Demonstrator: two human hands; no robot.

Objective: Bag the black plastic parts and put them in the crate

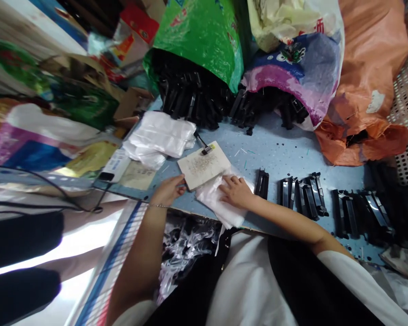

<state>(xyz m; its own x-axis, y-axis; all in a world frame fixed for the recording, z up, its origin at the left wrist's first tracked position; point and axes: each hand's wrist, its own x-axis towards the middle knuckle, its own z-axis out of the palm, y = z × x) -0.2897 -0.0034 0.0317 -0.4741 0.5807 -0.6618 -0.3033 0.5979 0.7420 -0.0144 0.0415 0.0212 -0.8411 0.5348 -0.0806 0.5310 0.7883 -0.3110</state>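
Pale board (199, 171): lying on the blue speckled tabletop (275, 147), serving here as the clock's centre; a black clip (207, 149) is sitting at its 12 o'clock edge.
Left hand (168, 190): reaching in from 8 o'clock, fingers curling and touching the board's near corner; I cannot tell whether its grip is pinching the board.
Right hand (237, 192): resting palm down at 4 o'clock, fingers spreading over thin plastic bags (236, 218); its grip is looking loose, though I cannot tell whether it is pinching any film.
Bags under that hand: lying at 5 o'clock, touching the board.
Folded bag stack (163, 133): lying at 10 o'clock, near the board.
Black strips (309, 199): lying in groups towards 3 o'clock.
Green bag (197, 36): standing at 12 o'clock, black pieces (190, 97) spilling from its mouth.
Orange sack (370, 81): slumping between 2 and 3 o'clock.
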